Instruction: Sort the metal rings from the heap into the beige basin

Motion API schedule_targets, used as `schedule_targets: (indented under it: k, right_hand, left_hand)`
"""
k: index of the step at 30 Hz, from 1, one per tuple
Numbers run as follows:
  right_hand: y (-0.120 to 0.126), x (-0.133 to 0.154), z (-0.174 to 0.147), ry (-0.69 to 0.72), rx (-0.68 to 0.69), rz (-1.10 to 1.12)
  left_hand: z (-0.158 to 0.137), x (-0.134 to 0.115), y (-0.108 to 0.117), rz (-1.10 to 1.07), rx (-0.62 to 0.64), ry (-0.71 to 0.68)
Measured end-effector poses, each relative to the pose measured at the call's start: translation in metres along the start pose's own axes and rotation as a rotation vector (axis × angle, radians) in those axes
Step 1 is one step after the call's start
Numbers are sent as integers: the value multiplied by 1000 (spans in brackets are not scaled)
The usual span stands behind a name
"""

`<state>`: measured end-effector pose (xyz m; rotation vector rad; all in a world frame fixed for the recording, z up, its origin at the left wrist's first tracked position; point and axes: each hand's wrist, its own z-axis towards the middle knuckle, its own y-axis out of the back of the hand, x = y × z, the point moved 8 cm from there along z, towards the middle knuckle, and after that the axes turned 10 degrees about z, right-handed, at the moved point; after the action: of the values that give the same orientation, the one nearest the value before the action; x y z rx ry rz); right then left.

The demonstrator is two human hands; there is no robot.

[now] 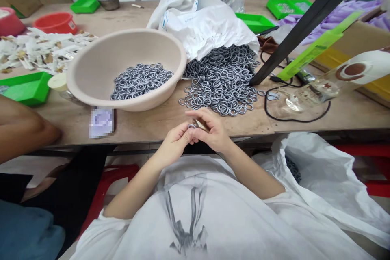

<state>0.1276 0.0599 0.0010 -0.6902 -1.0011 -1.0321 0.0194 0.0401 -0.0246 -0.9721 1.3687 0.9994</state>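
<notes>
My left hand (175,142) pinches a grey ring (191,126) between thumb and fingers, close to the table's front edge. Against it, my right hand (215,130) is closed around a pale stick-like thing (201,125), mostly hidden by the fingers; its thumb meets the ring. Just beyond both hands lies a heap of grey rings (225,85), spilling from a white sack (210,24). To the heap's left, a large beige basin (91,65) holds many more such rings.
At left are a co-worker's arm (24,130), a purple item (102,122), green trays (30,89) and white pieces (36,50). A dark metal post (292,36), black cable (304,121) and clear bottle (313,93) stand right. An open white sack (323,174) sits below.
</notes>
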Motion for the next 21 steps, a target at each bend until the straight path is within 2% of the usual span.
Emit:
schedule_targets:
  k: [1, 3, 7, 12, 14, 17, 21]
  right_hand:
    - [-3, -3, 1, -44, 57, 77]
    - [-5, -7, 1, -98, 86, 219]
    - [-2, -13, 0, -69, -51, 339]
    - [-13, -24, 0, -183, -40, 471]
    - [-7, -23, 3, -189, -85, 378]
    - [7, -9, 6, -106, -129, 134]
    - [5, 16, 1, 60, 1, -182]
  left_hand:
    - [-1, 1, -2, -2, 41, 13]
    - [-1, 3, -2, -63, 29, 33]
    - [-2, 8, 0, -244, -130, 57]
    - [-2, 10, -7, -237, -133, 42]
    - [-2, 9, -6, -196, -127, 21]
    - [-1, 5, 0, -146, -148, -20]
    - [1, 2, 10, -159, -205, -31]
